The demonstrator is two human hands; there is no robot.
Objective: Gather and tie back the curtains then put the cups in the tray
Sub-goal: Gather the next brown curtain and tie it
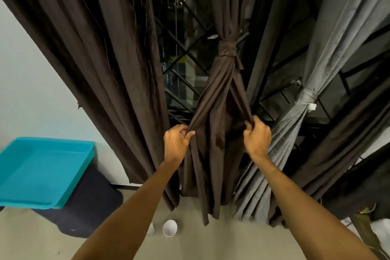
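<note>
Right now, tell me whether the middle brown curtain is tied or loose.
Tied. A knotted band cinches the middle brown curtain above the left hand and right hand.

Left hand (176, 143): bare; thumb and knuckles in view, outline slightly blurred.
Right hand (257, 137): bare; back of hand and knuckle ridge in view.
Left forearm (130, 207): bare from wrist to lower frame edge, slim at wrist, broadening toward camera.
Right forearm (306, 207): same, bare throughout.
Upper arms, torso outside frame.

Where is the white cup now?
Head view, lower centre: the white cup stands on the floor beneath the tied brown curtain, right of the blue tray.
</note>
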